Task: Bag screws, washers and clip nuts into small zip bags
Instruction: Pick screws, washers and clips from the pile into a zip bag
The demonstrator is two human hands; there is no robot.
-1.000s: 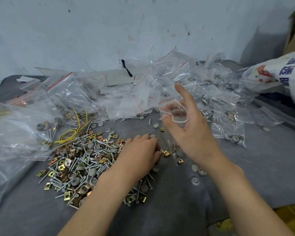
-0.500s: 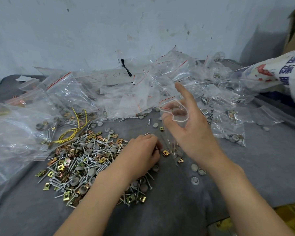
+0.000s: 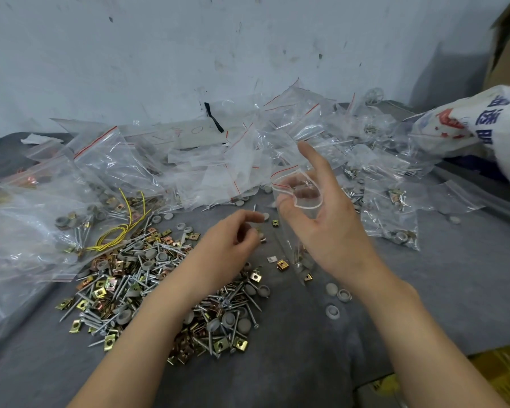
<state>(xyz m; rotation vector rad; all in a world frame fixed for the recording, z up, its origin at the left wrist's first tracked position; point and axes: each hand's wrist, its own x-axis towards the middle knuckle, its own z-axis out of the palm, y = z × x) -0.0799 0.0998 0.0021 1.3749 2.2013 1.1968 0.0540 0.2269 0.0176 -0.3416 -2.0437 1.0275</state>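
A loose pile of screws, grey washers and brass clip nuts (image 3: 147, 278) lies on the grey cloth at left centre. My left hand (image 3: 224, 248) is raised just above the pile's right edge, its fingers curled and pinching a small part at the fingertips; which kind I cannot tell. My right hand (image 3: 333, 231) holds a small clear zip bag (image 3: 304, 198) with a red stripe, mouth held open between thumb and fingers, index finger stretched up. The bag hangs down to the cloth with a few pieces in its bottom. The left fingertips are close to the bag, below its mouth.
A heap of zip bags (image 3: 218, 160) lines the wall behind. Filled small bags (image 3: 392, 225) lie right of my right hand. Large clear bags (image 3: 18, 231) and a yellow wire (image 3: 121, 228) are at left. Loose grey caps (image 3: 336, 293) lie nearby; a white printed sack (image 3: 483, 122) sits far right.
My left hand has lifted off the pile and moved up and right toward the bag with a small part in its fingers. The right hand has kept the bag open in place.
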